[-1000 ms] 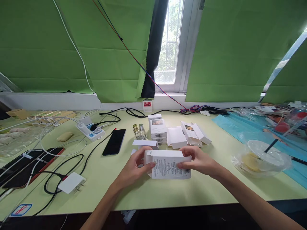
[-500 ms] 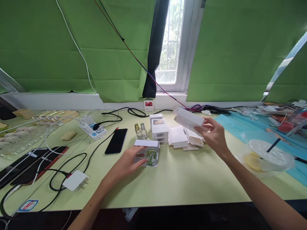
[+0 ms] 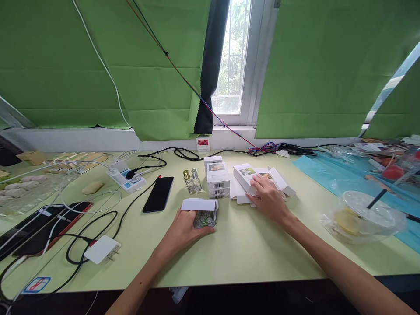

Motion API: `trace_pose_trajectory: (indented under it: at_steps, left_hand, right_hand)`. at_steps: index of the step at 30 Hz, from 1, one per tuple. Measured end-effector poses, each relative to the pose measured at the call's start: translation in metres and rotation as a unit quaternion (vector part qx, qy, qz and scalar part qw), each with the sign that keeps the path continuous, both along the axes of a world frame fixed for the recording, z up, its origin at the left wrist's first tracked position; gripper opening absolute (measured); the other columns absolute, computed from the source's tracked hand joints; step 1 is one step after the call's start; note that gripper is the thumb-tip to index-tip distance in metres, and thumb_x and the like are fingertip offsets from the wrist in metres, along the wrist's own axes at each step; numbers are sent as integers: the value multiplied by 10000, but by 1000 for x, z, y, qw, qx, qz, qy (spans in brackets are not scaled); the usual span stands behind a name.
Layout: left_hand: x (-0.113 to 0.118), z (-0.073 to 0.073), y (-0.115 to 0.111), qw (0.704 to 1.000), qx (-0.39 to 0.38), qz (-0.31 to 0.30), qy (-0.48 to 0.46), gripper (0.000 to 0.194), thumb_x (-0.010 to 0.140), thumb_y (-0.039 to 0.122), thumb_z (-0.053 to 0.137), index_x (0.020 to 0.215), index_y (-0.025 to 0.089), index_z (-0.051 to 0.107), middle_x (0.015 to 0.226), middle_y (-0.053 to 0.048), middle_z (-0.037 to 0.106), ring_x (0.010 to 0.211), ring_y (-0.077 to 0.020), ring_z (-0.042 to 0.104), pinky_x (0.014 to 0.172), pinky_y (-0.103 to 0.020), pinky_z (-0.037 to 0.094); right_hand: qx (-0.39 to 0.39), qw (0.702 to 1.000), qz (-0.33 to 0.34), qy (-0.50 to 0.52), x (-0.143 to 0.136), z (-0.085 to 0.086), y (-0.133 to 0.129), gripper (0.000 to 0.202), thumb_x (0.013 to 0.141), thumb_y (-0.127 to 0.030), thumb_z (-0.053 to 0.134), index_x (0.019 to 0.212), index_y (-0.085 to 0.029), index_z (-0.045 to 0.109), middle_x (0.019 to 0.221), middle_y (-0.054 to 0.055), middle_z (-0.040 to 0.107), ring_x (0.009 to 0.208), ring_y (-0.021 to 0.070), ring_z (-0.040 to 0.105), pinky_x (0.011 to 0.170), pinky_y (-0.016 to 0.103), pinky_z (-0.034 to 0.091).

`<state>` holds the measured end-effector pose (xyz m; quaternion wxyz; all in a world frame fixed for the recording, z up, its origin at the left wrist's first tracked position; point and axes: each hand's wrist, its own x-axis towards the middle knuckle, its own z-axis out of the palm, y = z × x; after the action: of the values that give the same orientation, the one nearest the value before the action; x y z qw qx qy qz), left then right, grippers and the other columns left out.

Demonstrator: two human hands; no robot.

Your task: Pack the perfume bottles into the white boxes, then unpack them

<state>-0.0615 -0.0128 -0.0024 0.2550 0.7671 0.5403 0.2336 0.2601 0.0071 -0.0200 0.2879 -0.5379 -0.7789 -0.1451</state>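
Observation:
My left hand (image 3: 183,227) is closed round a clear glass perfume bottle (image 3: 206,219) with green markings. A folded white card (image 3: 198,204) lies over the bottle's far side and covers part of it and my fingertips. My right hand (image 3: 271,199) grips the near end of a white box (image 3: 244,174) with a flower picture, its thumb at the near edge. That box rests on a loose pile of opened white boxes (image 3: 282,181). Between my hands, a stack of white perfume boxes (image 3: 218,180) stands beside two small glass bottles (image 3: 193,181) with gold and silver caps.
A black phone (image 3: 158,194) lies left of the bottles. Further left are a power strip (image 3: 126,178), a white charger (image 3: 102,249) and tangled cables. At the right stands a bagged plastic cup (image 3: 364,214) with a straw, near blue sheeting (image 3: 315,168).
My right hand has lowered the white box onto the opened boxes, moving left and down. My left fingers have wrapped further round the perfume bottle, under the card.

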Motion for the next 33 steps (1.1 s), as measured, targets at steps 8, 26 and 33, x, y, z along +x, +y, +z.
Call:
trace_pose_trajectory:
  at_steps: [8, 26, 33]
  left_hand:
    - [5, 7, -3, 999, -2, 47, 14, 632, 635, 597, 852, 1109, 198, 726, 1084, -139, 735, 1018, -387, 676, 776, -429, 567]
    - [-49, 40, -1, 982, 10, 76, 175, 500, 650, 587, 746, 1007, 242, 688, 1005, -67, 774, 912, -320, 720, 660, -302, 476]
    - [-64, 59, 21, 951, -5, 113, 289, 562, 685, 682, 659, 1025, 236, 628, 1018, -79, 749, 952, -321, 694, 634, -295, 418]
  right_hand:
    - [-41, 997, 16, -65, -13, -10, -7, 276, 1007, -170, 493, 1234, -100, 634, 1340, 217, 678, 1294, 347, 615, 1080, 494, 505]
    - [-122, 989, 42, -79, -33, -12, -13, 202, 1013, -112, 464, 1122, -166, 624, 1185, 147, 721, 1103, 264, 681, 1049, 428, 479]
    - [-112, 990, 41, -80, -38, -13, -16, 225, 982, -58, 457, 900, -160, 640, 1065, 156, 698, 935, 241, 660, 941, 362, 500]
